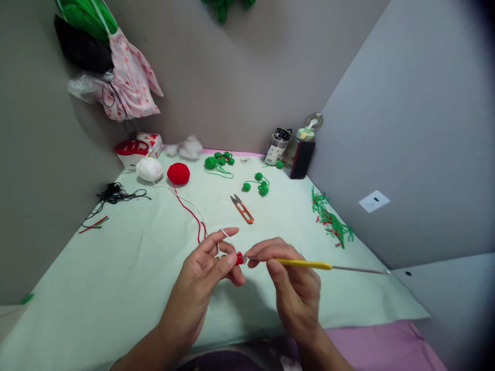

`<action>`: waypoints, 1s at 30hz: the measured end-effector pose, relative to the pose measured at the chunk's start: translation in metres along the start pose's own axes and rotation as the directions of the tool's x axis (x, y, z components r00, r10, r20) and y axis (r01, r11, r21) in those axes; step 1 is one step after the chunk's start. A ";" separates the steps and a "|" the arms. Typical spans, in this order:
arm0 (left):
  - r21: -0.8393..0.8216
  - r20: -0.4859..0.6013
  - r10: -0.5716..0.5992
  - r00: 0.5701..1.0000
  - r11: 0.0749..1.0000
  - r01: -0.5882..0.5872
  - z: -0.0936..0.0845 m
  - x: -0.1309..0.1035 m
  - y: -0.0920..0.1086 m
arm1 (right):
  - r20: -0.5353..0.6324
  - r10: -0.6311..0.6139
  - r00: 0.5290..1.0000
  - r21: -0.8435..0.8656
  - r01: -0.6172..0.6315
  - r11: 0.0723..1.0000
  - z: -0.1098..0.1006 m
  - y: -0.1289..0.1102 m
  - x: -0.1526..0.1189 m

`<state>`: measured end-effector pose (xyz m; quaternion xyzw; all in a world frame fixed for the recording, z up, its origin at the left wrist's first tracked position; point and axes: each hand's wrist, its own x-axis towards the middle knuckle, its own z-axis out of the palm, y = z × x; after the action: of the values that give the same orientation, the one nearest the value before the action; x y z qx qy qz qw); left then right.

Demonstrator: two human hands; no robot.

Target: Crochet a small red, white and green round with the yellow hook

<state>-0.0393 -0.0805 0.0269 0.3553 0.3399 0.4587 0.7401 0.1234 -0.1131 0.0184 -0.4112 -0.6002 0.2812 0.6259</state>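
Note:
My left hand (209, 268) pinches a small red and white crocheted piece (240, 258) between thumb and fingers, with white yarn looped over its raised index finger. My right hand (296, 283) grips a crochet hook (305, 264) by its yellow handle, and the hook's left tip meets the crocheted piece. From the left hand, white and red strands run back to a white yarn ball (149, 169) and a red yarn ball (178, 173). Orange-handled thread snips (242, 209) lie on the pale green cloth beyond the hands.
Green crocheted balls (263, 187) lie behind the snips. A pen holder (276, 148) and an upright phone (302, 160) stand at the back right. Green yarn scraps (331, 221) lie at right, black yarn (114, 193) at left. Walls enclose the table (116, 288).

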 end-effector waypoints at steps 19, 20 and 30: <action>0.064 -0.035 0.041 0.999 0.997 -0.038 -0.002 -0.001 -0.003 | 0.084 -0.075 0.994 -0.122 0.085 0.989 0.000 0.001 -0.002; 0.075 -0.045 0.058 0.997 0.996 -0.054 -0.002 -0.001 -0.004 | 0.102 -0.114 0.988 -0.167 0.130 0.977 0.000 0.000 -0.003; 0.097 -0.105 0.090 0.990 0.992 -0.080 0.002 0.001 -0.005 | 0.140 -0.314 0.939 -0.392 0.344 0.853 0.005 0.000 -0.002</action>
<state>-0.0349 -0.0819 0.0238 0.3777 0.3854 0.4922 0.6830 0.1180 -0.1142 0.0170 -0.4142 -0.7288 0.0520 0.5428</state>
